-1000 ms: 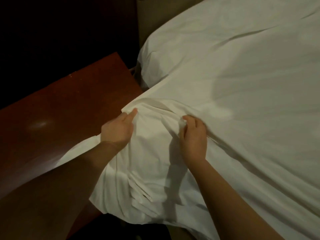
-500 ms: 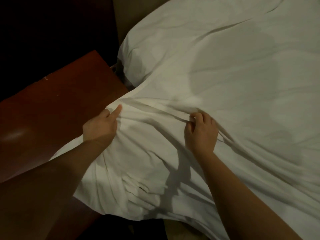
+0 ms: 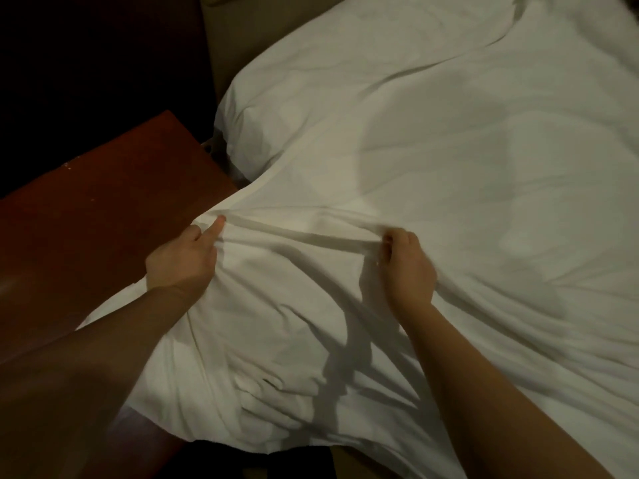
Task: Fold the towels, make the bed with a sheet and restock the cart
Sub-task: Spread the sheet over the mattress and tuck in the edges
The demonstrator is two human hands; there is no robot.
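A white sheet point(image 3: 432, 140) lies spread over the bed, and its near edge hangs bunched over the bed's corner. My left hand point(image 3: 181, 259) grips the sheet's edge at the left, with the forefinger stretched out along the fold. My right hand point(image 3: 408, 267) pinches the same edge further right, fingers curled round the cloth. The stretch of fabric between the two hands is pulled into a taut ridge. Loose folds of the sheet point(image 3: 262, 385) hang below my wrists.
A dark red wooden bedside table point(image 3: 96, 209) stands against the bed at the left, partly under the hanging sheet. Beyond it the room is dark. A beige headboard or wall point(image 3: 235, 32) rises at the top left of the bed.
My hands have drawn apart along the sheet's edge, the right one moving further right. The cloth between them has gone from slack to taut.
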